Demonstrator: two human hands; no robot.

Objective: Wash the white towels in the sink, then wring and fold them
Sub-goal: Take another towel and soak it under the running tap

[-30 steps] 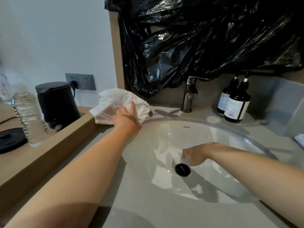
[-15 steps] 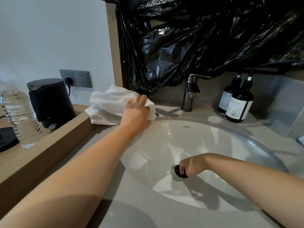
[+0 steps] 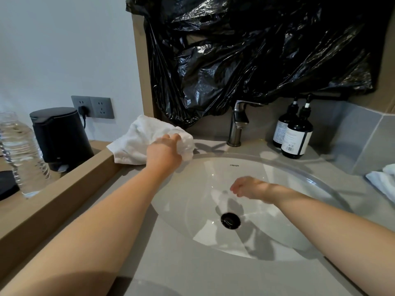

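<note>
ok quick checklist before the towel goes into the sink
1. Left hand has the white towel: ok, fingers closed on a bunched corner at the basin's edge.
2. Right hand out of the way: not ok, it hangs empty over the sink, above the drain stopper.
3. Stopper sealed: cannot tell from this view.
4. Water in the basin: not ok, it looks dry and the faucet is not running.
5. Basin free of other things: ok, only the stopper shows.
6. Second towel within reach: ok, it lies on the counter at right.
</note>
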